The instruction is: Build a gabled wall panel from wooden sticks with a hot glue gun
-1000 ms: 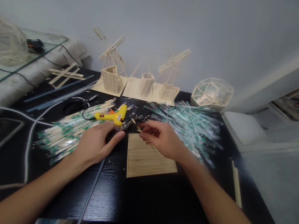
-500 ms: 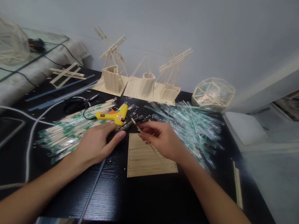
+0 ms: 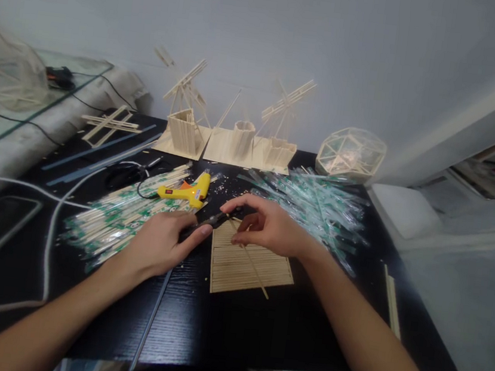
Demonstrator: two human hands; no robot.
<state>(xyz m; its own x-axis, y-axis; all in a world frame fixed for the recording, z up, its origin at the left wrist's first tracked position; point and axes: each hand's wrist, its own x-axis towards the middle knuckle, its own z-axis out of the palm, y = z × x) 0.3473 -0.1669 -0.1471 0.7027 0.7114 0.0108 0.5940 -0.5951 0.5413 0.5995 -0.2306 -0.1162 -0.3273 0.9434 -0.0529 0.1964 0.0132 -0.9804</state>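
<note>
My left hand (image 3: 162, 241) is closed around a dark slim tool (image 3: 212, 222), whose exact kind I cannot make out. My right hand (image 3: 267, 227) has its thumb and bent fingers at a thin wooden stick (image 3: 255, 271). Its index finger reaches over to the tool's front end. The stick slants across a flat panel of wooden sticks (image 3: 249, 261), its lower end past the panel's near edge. Just beyond my left hand lies a yellow glue gun (image 3: 186, 193).
Wrapped chopsticks (image 3: 122, 212) are heaped on the left, clear wrappers (image 3: 321, 209) on the right. Stick-built windmill models (image 3: 186, 133) and a many-sided frame (image 3: 351, 154) stand at the back. A grey strip (image 3: 151, 321), a white cable (image 3: 51, 233) and loose sticks (image 3: 392, 302) lie on the black table (image 3: 301, 336).
My left hand has drawn slightly down, bringing the tool nearer. The stick in my right hand has moved toward me, and my right index finger has stretched out to the tool.
</note>
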